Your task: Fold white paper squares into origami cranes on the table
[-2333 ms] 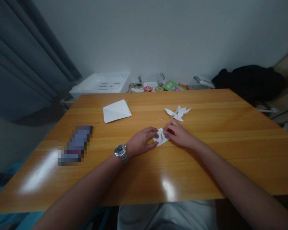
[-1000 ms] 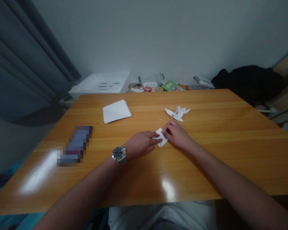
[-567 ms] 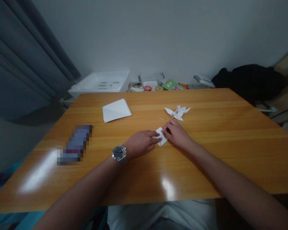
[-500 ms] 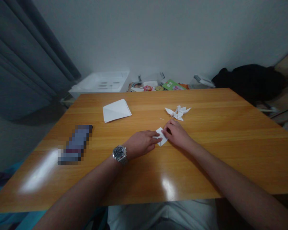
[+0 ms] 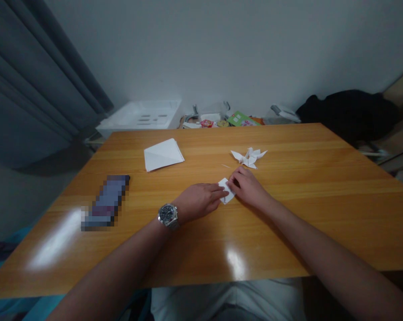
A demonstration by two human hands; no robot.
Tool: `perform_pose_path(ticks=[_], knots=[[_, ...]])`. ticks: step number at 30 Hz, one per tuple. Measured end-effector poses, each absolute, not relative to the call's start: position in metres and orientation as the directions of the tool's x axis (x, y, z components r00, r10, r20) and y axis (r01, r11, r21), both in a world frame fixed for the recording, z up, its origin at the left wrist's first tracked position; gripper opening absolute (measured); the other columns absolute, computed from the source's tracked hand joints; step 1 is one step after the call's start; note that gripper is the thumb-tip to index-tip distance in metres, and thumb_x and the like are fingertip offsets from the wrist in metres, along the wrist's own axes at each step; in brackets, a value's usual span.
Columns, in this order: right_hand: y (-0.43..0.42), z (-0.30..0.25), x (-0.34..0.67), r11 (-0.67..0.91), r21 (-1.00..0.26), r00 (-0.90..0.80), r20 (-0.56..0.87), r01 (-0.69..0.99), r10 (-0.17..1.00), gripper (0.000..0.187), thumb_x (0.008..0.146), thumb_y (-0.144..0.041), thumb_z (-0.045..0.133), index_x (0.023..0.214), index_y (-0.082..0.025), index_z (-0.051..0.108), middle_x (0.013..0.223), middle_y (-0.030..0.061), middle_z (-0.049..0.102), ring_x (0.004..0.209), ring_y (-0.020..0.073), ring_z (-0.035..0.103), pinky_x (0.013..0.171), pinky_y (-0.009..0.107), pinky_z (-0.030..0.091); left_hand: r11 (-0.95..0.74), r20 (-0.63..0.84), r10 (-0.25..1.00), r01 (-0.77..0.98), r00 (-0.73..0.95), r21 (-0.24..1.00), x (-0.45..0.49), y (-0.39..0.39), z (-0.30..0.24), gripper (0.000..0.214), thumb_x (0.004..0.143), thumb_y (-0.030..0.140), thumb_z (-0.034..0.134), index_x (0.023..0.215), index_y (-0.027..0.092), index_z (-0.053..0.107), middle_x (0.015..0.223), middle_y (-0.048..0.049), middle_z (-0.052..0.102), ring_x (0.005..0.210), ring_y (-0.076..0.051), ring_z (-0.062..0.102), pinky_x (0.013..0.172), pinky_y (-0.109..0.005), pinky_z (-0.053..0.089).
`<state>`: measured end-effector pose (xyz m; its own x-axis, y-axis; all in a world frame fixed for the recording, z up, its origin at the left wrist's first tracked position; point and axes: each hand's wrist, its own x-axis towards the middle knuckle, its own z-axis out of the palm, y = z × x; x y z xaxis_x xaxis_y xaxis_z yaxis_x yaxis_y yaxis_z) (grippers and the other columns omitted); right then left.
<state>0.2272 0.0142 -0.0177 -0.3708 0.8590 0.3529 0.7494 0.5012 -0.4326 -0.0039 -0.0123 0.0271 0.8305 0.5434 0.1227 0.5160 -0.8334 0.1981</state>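
A small square of folded white paper (image 5: 225, 199) lies on the wooden table between my hands. My left hand (image 5: 199, 200), with a metal watch (image 5: 168, 215) on its wrist, reaches in from the left; its outstretched fingers rest flat on the paper. At the paper's right corner, the thumb and fingers of my right hand (image 5: 246, 185) are pinched together on the edge. Just beyond my right hand sit folded white paper cranes (image 5: 249, 158), partly overlapping, so I cannot tell how many.
A stack of white paper (image 5: 164, 154) lies at the table's (image 5: 288, 169) back left. Nearer on the left is a pixelated phone (image 5: 110, 196). Behind the table stand a white plastic tray (image 5: 154, 111) and small items, including a green packet (image 5: 243, 119). A thin paper strip (image 5: 226, 166) lies near the cranes.
The fingers of my left hand have drawn closer together and slid slightly to the right over the paper. My right hand keeps its place at the corner.
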Motion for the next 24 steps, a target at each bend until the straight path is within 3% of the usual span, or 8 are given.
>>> perform_pose_path(ticks=[19, 24], knots=[[0.0118, -0.0145, 0.2252, 0.471, -0.449, -0.346, 0.334, 0.759, 0.877, 0.011, 0.092, -0.021, 0.06, 0.082, -0.018, 0.063, 0.092, 0.0087, 0.058, 0.088, 0.0242, 0.056, 0.084, 0.039, 0.047, -0.855, 0.074, 0.515, 0.505, 0.854, 0.12, -0.0032, -0.0131, 0.0314, 0.038, 0.102, 0.027, 0.043, 0.134, 0.021, 0.061, 0.14, -0.0098, 0.059, 0.119, -0.026, 0.062, 0.102, -0.04, 0.052], [0.0097, -0.0112, 0.224, 0.472, -0.458, -0.347, 0.333, 0.753, 0.877, 0.011, 0.092, -0.02, 0.06, 0.082, -0.018, 0.062, 0.092, 0.0085, 0.058, 0.087, 0.0233, 0.056, 0.083, 0.038, 0.047, -0.875, 0.103, 0.475, 0.457, 0.874, 0.16, -0.004, -0.0113, 0.0297, 0.037, 0.102, 0.029, 0.045, 0.133, 0.018, 0.062, 0.141, -0.0105, 0.059, 0.123, -0.025, 0.06, 0.106, -0.039, 0.05]])
